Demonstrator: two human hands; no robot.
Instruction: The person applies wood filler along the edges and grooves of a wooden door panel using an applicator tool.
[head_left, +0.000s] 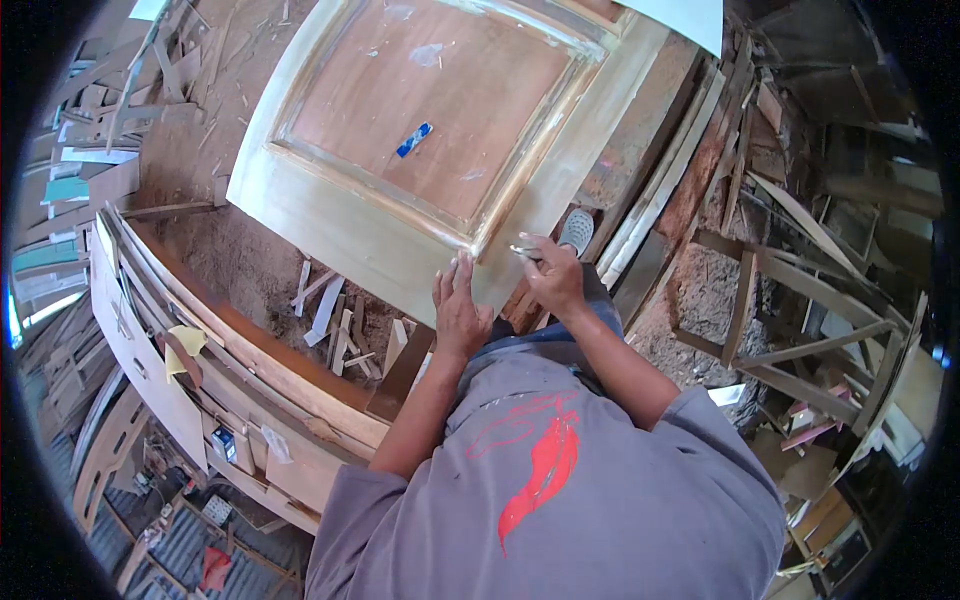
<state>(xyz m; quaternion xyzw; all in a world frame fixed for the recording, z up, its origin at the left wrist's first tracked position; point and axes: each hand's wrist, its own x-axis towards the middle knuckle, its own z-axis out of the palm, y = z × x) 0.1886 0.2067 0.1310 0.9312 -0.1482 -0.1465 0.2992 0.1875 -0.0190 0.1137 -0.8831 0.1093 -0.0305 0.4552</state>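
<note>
A wooden door panel (pixel 330 210) with a raised moulding frame lies flat in front of me. Whitish smears show along the moulding (pixel 545 160) and on its reddish-brown centre. My left hand (pixel 460 308) is at the panel's near edge, fingers stretched out towards the moulding's near corner. To its right, my right hand (pixel 552 277) is closed in a pinch beside that corner. Something small and pale shows at its fingertips, too small to name. A blue and white strip (pixel 413 140), perhaps a packet, rests on the panel's centre.
Long curved boards (pixel 250 350) are stacked at the left. Wood offcuts (pixel 345 330) litter the ground below the panel. Planks (pixel 665 165) run along the right side, near a wooden frame (pixel 800 330). A foot in a light, perforated shoe (pixel 577 230) shows beside the panel.
</note>
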